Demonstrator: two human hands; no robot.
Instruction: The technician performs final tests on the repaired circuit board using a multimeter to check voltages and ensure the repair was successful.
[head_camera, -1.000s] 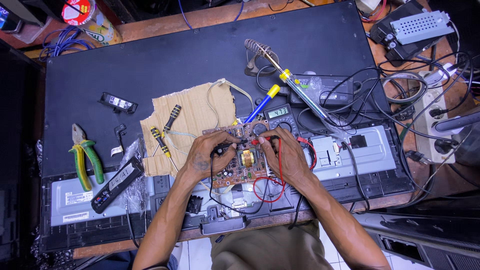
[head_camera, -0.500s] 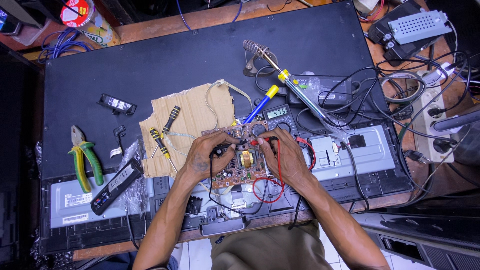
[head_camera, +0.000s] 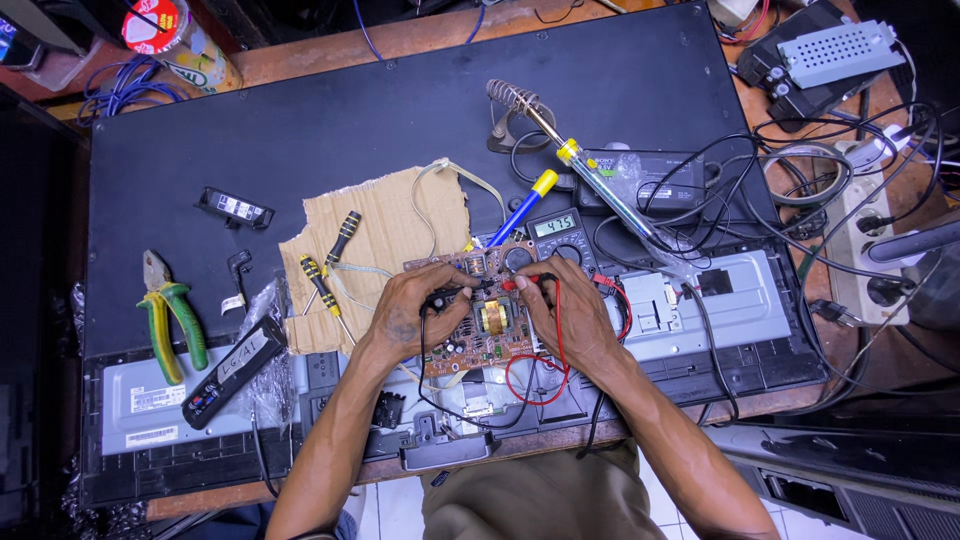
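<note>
L hand (head_camera: 415, 315) pinches black probe (head_camera: 455, 293), R hand (head_camera: 565, 310) red probe (head_camera: 520, 284); tips point inward, axes horiz.

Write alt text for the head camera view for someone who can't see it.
Two hands press meter probes onto a brown circuit board: the left hand holds the black probe, the right hand the red probe. A multimeter, soldering iron and green pliers lie around.
</note>
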